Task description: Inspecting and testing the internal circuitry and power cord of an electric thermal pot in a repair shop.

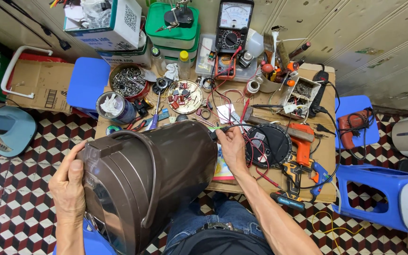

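A large brown drum-shaped appliance [152,182] lies on its side across the person's lap, its lid end nearest the camera and its base resting against the edge of a low cardboard-covered table [327,156]. One curved carrying handle [153,174] arches over its body. The left hand [68,186] presses flat against the lid end, thumb on top, fingers wrapped around the rim out of sight. The right hand [232,147] sits at the appliance's far end, fingertips pressed together, pinching a small black plug [213,134] with one black cable running off to the right.

Just beside the right hand lies one round black disc [267,145] crossed by red wires. Further right lie two orange power drills: one [302,141] on the table, one [352,123] on a blue stool [360,105]. One analogue meter [232,26] with a dial stands upright at the back. Left of it stand two stacked green-lidded tubs [171,26] and two stacked cardboard boxes [116,28]. Three round containers sit on the table's left side: a tin of screws [128,81], a shallow dish of small red parts [184,97], and a jar stuffed with white cloth [112,106]. A second blue stool [88,82] stands at the left, a third [378,189] at the lower right, on a patterned tiled floor [15,189]
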